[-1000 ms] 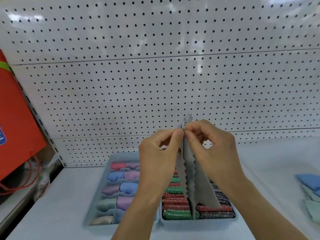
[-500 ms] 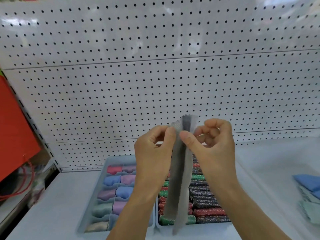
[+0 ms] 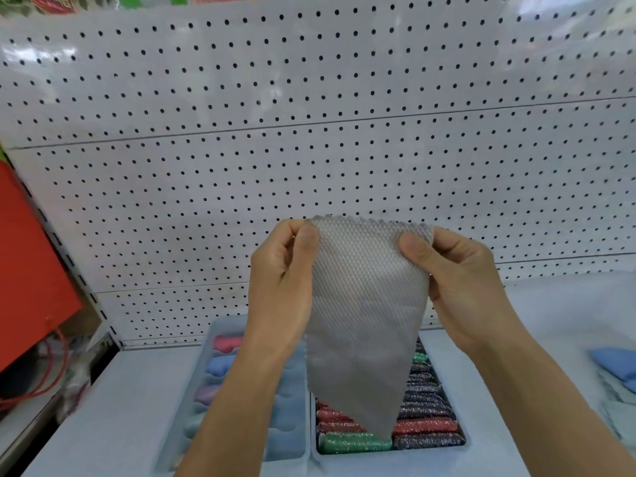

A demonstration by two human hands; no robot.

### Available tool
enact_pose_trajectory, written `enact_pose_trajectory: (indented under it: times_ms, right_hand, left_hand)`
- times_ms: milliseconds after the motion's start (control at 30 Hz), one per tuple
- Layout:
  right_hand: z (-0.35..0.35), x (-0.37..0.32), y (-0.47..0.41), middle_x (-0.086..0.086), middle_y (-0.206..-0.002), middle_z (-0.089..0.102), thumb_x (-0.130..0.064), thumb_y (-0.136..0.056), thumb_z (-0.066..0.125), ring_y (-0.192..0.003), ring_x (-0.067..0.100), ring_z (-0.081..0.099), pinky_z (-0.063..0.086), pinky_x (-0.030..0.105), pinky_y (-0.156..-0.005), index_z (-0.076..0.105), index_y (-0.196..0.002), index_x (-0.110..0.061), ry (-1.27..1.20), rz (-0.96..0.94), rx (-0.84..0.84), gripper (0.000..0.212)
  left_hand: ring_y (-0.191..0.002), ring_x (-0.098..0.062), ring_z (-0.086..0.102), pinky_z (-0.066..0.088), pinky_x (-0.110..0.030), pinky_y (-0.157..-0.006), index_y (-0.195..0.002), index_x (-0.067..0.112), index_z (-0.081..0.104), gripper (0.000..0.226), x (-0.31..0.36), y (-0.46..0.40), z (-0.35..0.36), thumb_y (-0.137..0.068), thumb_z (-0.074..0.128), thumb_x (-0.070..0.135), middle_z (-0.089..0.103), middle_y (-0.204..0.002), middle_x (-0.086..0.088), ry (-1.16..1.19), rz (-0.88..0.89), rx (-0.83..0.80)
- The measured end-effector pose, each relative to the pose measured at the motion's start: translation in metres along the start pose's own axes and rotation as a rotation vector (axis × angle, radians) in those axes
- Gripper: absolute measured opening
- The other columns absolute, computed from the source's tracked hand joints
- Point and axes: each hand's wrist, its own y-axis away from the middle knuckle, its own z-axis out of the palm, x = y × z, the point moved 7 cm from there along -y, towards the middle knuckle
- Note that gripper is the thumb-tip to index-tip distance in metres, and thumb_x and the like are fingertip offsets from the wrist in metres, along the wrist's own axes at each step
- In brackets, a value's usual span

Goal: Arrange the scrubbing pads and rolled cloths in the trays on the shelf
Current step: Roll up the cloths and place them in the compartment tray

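Pinching the top corners of the grey cloth (image 3: 366, 304) between thumb and fingers of our left hand (image 3: 282, 287) and right hand (image 3: 457, 287), we hold it spread above the trays (image 3: 475, 407), probably to roll it.

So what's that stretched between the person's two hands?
In the head view, a grey textured cloth with a zigzag edge is spread between the left hand and right hand, each pinching a top corner.

Two trays sit side by side on the shelf (image 3: 130, 390) before the pegboard (image 3: 309, 149): rolled cloths (image 3: 220, 364) in the left tray (image 3: 215, 327), scrubbing pads (image 3: 426, 425) in the right tray (image 3: 478, 452) (folded cloths (image 3: 616, 364) lie far right).
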Motion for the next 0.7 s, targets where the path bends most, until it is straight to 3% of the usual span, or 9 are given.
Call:
enact_pose_trajectory:
  times_ms: [67,133,233,300,433,633,700]
  right_hand:
    - [-0.002,-0.008,-0.002,0.001,-0.076,0.074,-0.021,-0.070,0.073,-0.068,0.013,0.067,0.056,0.023,-0.060,0.072,-0.079,-0.011,0.095,-0.038,0.048,0.013]
    - [-0.008,-0.010,-0.005,0.003,-0.070,0.072,-0.019,-0.075,0.077,-0.062,0.016,0.066,0.054,0.028,-0.052,0.069,-0.075,-0.008,0.290,-0.069,0.157,0.013]
    - [-0.008,-0.013,-0.005,0.009,-0.069,0.069,-0.023,-0.079,0.076,-0.062,0.027,0.063,0.056,0.041,-0.057,0.067,-0.072,-0.011,0.458,-0.143,0.268,0.016]
    - [-0.003,-0.017,-0.003,-0.001,-0.062,0.066,-0.024,-0.082,0.073,-0.055,0.017,0.059,0.057,0.040,-0.056,0.067,-0.069,-0.018,0.503,-0.198,0.292,0.016]
    - [0.012,-0.024,0.002,-0.013,-0.061,0.066,-0.024,-0.086,0.069,-0.058,0.008,0.061,0.057,0.037,-0.063,0.071,-0.074,-0.025,0.525,-0.276,0.214,0.012]
    - [0.019,-0.032,-0.003,-0.009,-0.064,0.067,-0.022,-0.092,0.062,-0.061,0.012,0.062,0.055,0.043,-0.065,0.074,-0.081,-0.023,0.529,-0.347,0.076,0.016]
    - [0.021,-0.035,-0.004,-0.009,-0.064,0.067,-0.027,-0.090,0.065,-0.061,0.011,0.061,0.055,0.039,-0.064,0.074,-0.080,-0.023,0.504,-0.336,0.029,0.014]
  left_hand:
    - [-0.061,-0.017,0.040,0.041,-0.042,-0.055,-0.074,0.021,0.061,0.025,-0.005,-0.002,-0.003,-0.097,0.053,0.026,0.047,-0.064,-0.004,0.008,-0.010,0.043]
    - [-0.062,-0.015,0.050,0.052,-0.049,-0.063,-0.074,0.021,0.068,0.021,-0.009,-0.005,-0.004,-0.094,0.059,0.022,0.059,-0.065,-0.003,-0.055,-0.014,0.083]
    - [-0.060,-0.009,0.057,0.055,-0.044,-0.068,-0.070,0.023,0.069,0.020,-0.003,-0.003,0.000,-0.088,0.064,0.018,0.064,-0.064,0.007,-0.157,0.014,0.154]
    - [-0.059,-0.006,0.057,0.054,-0.036,-0.066,-0.070,0.024,0.069,0.018,0.004,0.002,0.007,-0.087,0.065,0.017,0.065,-0.065,0.009,-0.185,0.052,0.185]
    - [-0.064,-0.006,0.065,0.058,-0.033,-0.066,-0.078,0.026,0.073,0.012,0.012,0.008,0.027,-0.086,0.069,0.018,0.069,-0.070,0.009,-0.149,0.094,0.134]
    - [-0.072,-0.012,0.071,0.060,-0.038,-0.072,-0.087,0.023,0.077,0.010,0.015,0.006,0.041,-0.088,0.068,0.019,0.073,-0.075,0.006,-0.059,0.061,0.069]
    - [-0.074,-0.014,0.071,0.059,-0.039,-0.073,-0.088,0.020,0.077,0.018,0.018,0.005,0.041,-0.094,0.060,0.022,0.074,-0.076,0.004,-0.045,0.058,0.062]
